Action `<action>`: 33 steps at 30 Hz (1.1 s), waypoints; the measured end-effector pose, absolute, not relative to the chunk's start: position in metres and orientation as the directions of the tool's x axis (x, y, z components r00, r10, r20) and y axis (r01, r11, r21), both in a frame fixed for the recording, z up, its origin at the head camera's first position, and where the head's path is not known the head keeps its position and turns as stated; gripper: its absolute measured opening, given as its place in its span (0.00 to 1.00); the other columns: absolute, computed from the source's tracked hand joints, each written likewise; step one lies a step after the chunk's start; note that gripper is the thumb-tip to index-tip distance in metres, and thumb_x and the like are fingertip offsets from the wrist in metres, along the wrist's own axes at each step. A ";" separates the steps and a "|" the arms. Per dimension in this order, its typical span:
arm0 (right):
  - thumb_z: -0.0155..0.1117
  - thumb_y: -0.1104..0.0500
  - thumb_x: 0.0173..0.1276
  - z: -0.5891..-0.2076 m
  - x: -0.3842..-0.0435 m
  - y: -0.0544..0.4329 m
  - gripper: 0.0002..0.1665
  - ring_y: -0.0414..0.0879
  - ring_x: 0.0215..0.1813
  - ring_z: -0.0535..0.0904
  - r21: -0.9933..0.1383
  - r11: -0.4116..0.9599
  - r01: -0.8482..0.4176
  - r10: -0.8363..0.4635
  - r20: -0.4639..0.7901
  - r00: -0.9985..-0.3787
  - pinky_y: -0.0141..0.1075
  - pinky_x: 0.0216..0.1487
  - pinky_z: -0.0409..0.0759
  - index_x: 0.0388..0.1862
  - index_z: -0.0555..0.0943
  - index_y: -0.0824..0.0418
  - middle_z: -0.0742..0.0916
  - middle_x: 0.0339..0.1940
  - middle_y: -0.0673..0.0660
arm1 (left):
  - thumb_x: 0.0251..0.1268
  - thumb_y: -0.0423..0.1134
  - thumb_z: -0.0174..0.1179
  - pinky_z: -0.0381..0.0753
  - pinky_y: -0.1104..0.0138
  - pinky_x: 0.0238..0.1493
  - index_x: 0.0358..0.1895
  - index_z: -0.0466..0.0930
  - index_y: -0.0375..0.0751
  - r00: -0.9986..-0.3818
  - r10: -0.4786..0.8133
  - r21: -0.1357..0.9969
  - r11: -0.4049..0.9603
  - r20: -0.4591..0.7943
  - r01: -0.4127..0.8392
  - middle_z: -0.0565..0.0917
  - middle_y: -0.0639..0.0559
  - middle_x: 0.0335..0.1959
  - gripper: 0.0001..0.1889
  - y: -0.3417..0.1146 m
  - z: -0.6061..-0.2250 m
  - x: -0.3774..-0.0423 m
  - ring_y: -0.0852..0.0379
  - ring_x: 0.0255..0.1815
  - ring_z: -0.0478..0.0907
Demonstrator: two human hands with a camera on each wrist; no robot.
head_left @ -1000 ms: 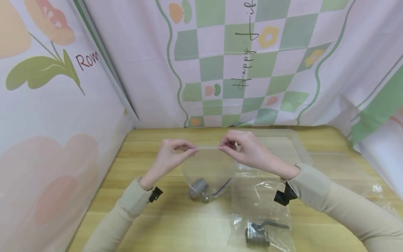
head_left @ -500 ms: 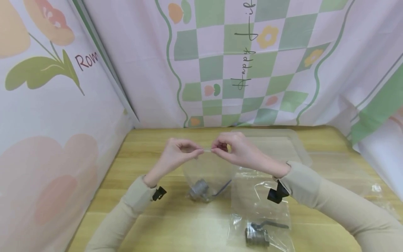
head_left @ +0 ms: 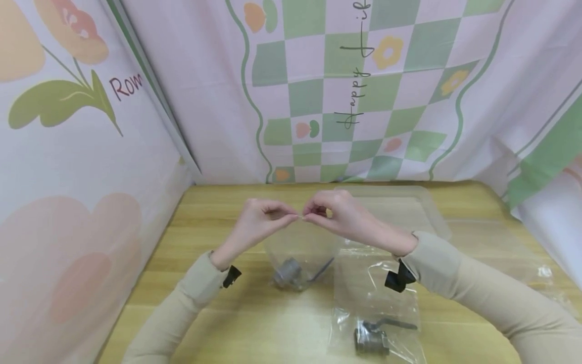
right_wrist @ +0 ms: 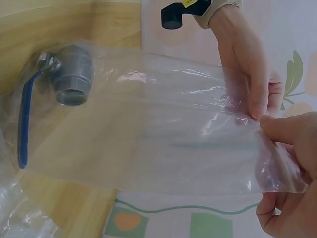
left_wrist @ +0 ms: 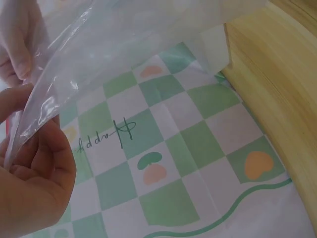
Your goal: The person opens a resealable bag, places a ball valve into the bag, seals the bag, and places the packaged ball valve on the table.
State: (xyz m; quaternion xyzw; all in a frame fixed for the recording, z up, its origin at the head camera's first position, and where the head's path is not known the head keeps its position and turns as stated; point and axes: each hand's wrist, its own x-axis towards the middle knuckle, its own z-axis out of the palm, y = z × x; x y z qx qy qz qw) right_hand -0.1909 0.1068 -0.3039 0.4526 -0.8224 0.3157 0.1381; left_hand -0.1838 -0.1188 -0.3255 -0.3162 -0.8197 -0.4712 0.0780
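A clear plastic bag (right_wrist: pixel 173 124) hangs upright from both hands, held along its top edge. Inside its bottom lies a grey metal ball valve (right_wrist: pixel 72 74) with a blue lever handle (right_wrist: pixel 25 124). In the head view, my left hand (head_left: pixel 261 222) pinches the edge between thumb and fingers. Its fingertips meet those of my right hand (head_left: pixel 345 217), which pinches the same edge from the other side. The right wrist view shows the bag's mouth edges lying together between the hands. How firmly the edge is closed cannot be seen.
A second clear bag (head_left: pixel 377 293) with another ball valve (head_left: pixel 370 343) lies at the front right. Behind it is a translucent tray or lid (head_left: pixel 409 207). More clear plastic (head_left: pixel 495 247) lies to the right on the wooden table (head_left: pixel 218 323). Printed curtains (head_left: pixel 218 101) stand around it.
My two hands have come together along the bag's top edge; the gap between them has closed to about nothing. The ball valve has hardly moved.
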 end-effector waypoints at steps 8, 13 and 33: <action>0.70 0.68 0.61 -0.305 -0.189 0.105 0.03 0.33 0.24 0.73 -0.280 0.368 -0.887 -0.674 0.576 -0.462 0.23 0.24 0.75 0.31 0.84 0.62 0.85 0.23 0.51 | 0.62 0.32 0.67 0.88 0.75 0.36 0.37 0.88 0.35 -0.738 0.467 0.655 0.363 0.488 0.663 0.91 0.44 0.34 0.04 -0.117 -0.324 -0.179 0.56 0.31 0.88; 0.73 0.67 0.58 -0.309 -0.196 0.115 0.07 0.33 0.23 0.72 -0.204 0.370 -0.907 -0.659 0.630 -0.410 0.24 0.24 0.74 0.27 0.81 0.60 0.83 0.20 0.49 | 0.61 0.33 0.68 0.87 0.73 0.30 0.37 0.88 0.35 -0.769 0.424 0.685 0.368 0.478 0.629 0.90 0.43 0.33 0.05 -0.125 -0.324 -0.178 0.54 0.27 0.87; 0.78 0.62 0.53 -0.312 -0.200 0.151 0.21 0.31 0.21 0.60 -0.257 0.443 -0.859 -0.568 0.661 -0.491 0.20 0.22 0.59 0.17 0.71 0.53 0.71 0.14 0.43 | 0.58 0.40 0.71 0.73 0.77 0.18 0.25 0.87 0.43 -0.837 0.331 0.678 0.491 0.436 0.547 0.86 0.52 0.19 0.07 -0.158 -0.323 -0.176 0.67 0.16 0.73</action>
